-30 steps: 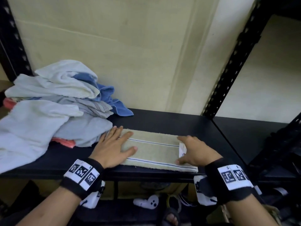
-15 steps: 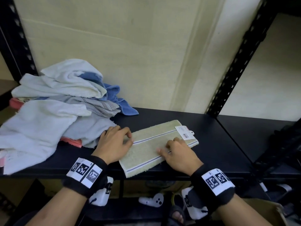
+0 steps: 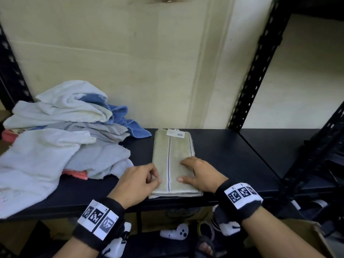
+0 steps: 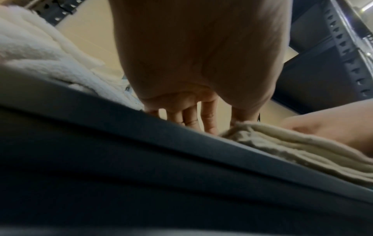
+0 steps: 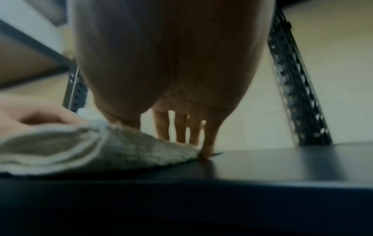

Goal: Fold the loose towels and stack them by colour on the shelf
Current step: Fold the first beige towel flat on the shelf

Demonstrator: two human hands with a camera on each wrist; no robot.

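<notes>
A folded beige towel (image 3: pixel 172 164) with a thin blue stripe is laid on the black shelf (image 3: pixel 223 157), its long side running from the front edge to the wall; a paper tag (image 3: pixel 175 132) is seen at its far end. Its left border is pinched by the curled fingers of the left hand (image 3: pixel 138 180). The right hand (image 3: pixel 202 174) is pressed on its right part with relaxed fingers. A pile of loose towels (image 3: pixel 61 138) is heaped just beside it, on the left.
</notes>
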